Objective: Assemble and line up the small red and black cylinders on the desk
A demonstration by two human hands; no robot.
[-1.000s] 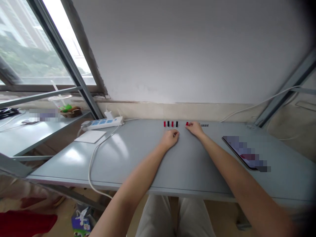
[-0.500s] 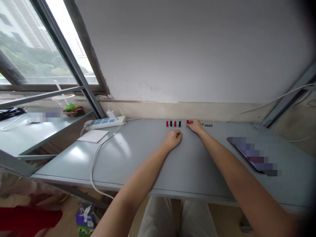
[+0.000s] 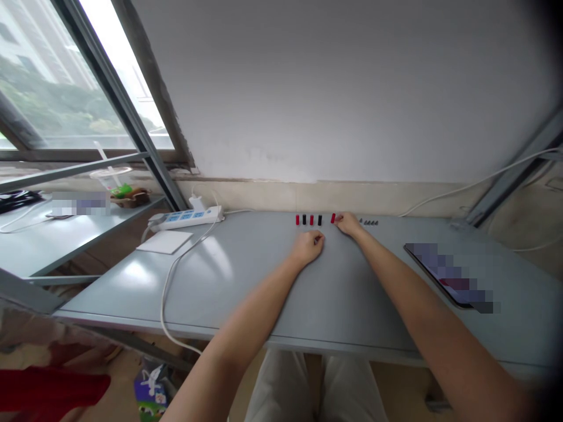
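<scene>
Near the back edge of the grey desk [image 3: 246,281], red and black cylinders stand upright in a row, among them a red one [image 3: 297,220] at the left end and a black one [image 3: 319,220] at the right. My right hand [image 3: 347,224] pinches another red cylinder [image 3: 333,218], slightly tilted, to the right of that row. Just in front of the row my left hand [image 3: 309,246] rests on the desk with its fingers curled; whatever they hold, if anything, is hidden. Several small dark pieces [image 3: 370,223] lie right of my right hand.
A white power strip [image 3: 189,218] and a flat white square [image 3: 165,241] lie at the back left. A white cable [image 3: 165,293] runs over the front edge. On the right lies a tablet-like device [image 3: 440,278]. A side shelf [image 3: 26,252] holds a plastic cup [image 3: 112,176].
The red cylinder at my right fingertips shows more of its length and leans a little. My left hand has stayed in place.
</scene>
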